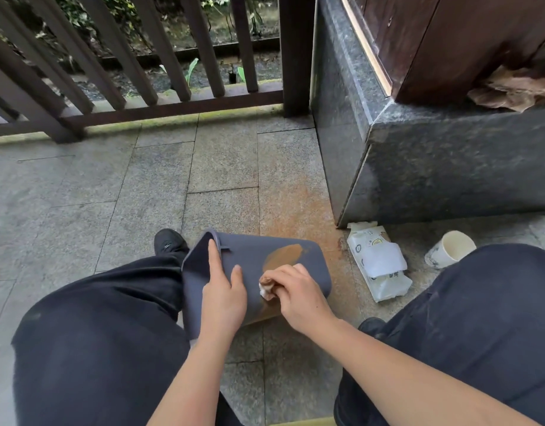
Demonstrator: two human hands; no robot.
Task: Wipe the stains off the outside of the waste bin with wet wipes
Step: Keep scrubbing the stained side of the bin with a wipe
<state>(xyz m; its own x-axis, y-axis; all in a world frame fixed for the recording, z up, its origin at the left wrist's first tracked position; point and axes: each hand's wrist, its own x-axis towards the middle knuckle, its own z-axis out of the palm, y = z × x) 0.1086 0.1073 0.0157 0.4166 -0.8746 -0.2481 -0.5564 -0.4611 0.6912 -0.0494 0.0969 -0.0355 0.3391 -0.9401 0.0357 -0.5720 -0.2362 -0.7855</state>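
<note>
Waste bin (283, 256) lying on its side on the stone floor (80, 195) between the knees, open mouth to the left, bottom to the right, grey wall turned up. Brown stain (283, 253) on that wall, toward the far right, still large; a second brown streak along the near lower edge, partly hidden under the right hand. Left hand (223, 299) resting on the wall near the rim, fingers straight, index finger along the rim, holding the bin in place. Right hand (298, 293) with fingers curled round a crumpled wet wipe (266, 289), already brown, pressed on the wall just near of the stain. Probable risks: dirty wipe smearing the brown further instead of lifting it, so probably needing a turn or a fresh sheet; bin rolling on its rounded side under a hard stroke if the flat left hand slips. Wipes pack (378, 265) near on the right, flap open, possibly drying out. Paper cup (449, 249) tipped beside the right knee, easy to knock.
</note>
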